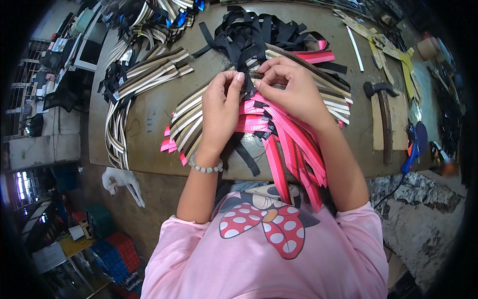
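My left hand [222, 107] and my right hand [294, 89] meet over a heap of webbing straps on the table. Both have thumb and fingers pinched on a black strap [247, 85] at the middle of the heap. Brown-and-cream striped straps [191, 117] fan out to either side beneath my hands. Pink striped straps [294, 142] lie nearest me, some hanging over the table's front edge. Beyond my hands is a tangle of black straps [264, 30]. The exact spot between my fingertips is partly hidden.
More striped straps [154, 72] lie in bundles at the table's left. To the right are a hammer [386, 117] on a cardboard piece, a white stick [355, 49] and a blue glue gun [412, 144]. A white dog [122, 184] is on the floor by the table's front left.
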Available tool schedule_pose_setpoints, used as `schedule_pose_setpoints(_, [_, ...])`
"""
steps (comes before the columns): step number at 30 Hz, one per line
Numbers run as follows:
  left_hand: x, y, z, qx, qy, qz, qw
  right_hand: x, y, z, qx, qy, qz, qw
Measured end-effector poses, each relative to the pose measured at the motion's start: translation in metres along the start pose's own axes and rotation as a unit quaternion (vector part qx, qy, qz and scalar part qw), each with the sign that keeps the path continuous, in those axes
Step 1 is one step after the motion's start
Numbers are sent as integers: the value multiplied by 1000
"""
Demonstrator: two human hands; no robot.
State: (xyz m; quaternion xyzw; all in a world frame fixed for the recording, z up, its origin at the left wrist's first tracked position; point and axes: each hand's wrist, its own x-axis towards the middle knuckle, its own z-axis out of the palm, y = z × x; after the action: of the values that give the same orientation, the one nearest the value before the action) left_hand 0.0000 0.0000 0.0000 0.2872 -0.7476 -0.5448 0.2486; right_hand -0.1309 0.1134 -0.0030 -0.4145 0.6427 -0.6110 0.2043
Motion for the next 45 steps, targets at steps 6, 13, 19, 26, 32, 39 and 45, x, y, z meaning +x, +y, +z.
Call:
schedule_pose_setpoints(6, [-1,1,0,-5,0,4,1000,5,0,14,33,127,56,990])
schedule_pose_setpoints(13, [-2,1,0,-14,9,22,1000,6,-1,20,-71,131,7,989])
schedule_pose_setpoints(19, [3,6,0,24,73,67,995,10,3,16,68,163,80,981])
schedule_pose_setpoints(26, [30,29,-7,284,-11,147,947,7,3,14,148,176,51,972])
schedule_pose_setpoints(32, [32,15,-4,294,7,185,938,7,6,19,66,159,12,985])
schedule_pose_setpoints(39, [25,-3,-8,199,-6,134,971,9,4,21,-65,154,-16,986])
schedule_pose_setpoints(45, [26,-8,-6,180,3,132,975,13,5,25,-78,154,-20,985])
